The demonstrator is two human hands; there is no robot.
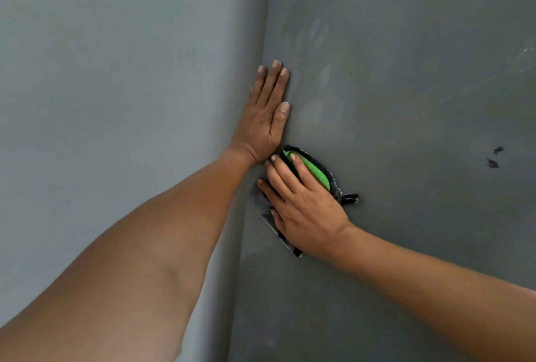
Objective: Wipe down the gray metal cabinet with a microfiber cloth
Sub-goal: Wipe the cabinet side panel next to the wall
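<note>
The gray metal cabinet (pixel 406 100) fills the right side of the view as a flat dark gray panel with smudges and hand marks. My left hand (pixel 265 118) lies flat against the panel near its left edge, fingers straight and pointing up. Just below it, my right hand (pixel 301 208) presses a microfiber cloth (pixel 317 171) against the panel with spread, straight fingers. The cloth is green and gray with a black trim; most of it is hidden under my palm.
A lighter gray wall (pixel 116 100) meets the cabinet at a vertical edge (pixel 261 42) on the left. Two small dark marks (pixel 494 157) sit on the panel to the right, with pale scuffs at the upper right.
</note>
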